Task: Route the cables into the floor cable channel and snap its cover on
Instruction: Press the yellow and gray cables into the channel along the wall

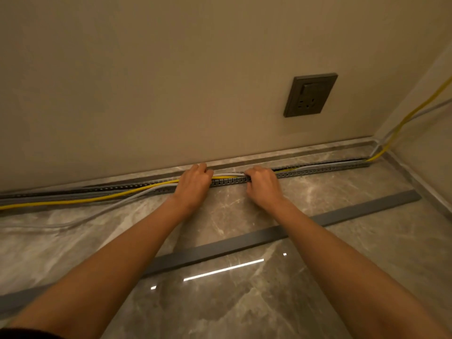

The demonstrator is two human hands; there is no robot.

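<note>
Pressing yellow cable (73, 201) and grey cable (137, 195) into channel (318, 169); left hand (193, 184), right hand (263, 185) curled on them.
Cover (244, 241) lies loose on floor (342, 277) under both forearms; socket (310, 94) above.

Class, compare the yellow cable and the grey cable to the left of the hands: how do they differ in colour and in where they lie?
The yellow cable is bright; the grey cable is pale, close to the floor's tone. The yellow cable runs along the channel edge leftward; the grey cable sags further out onto the floor. Both pass between the left hand and right hand at the channel.
</note>
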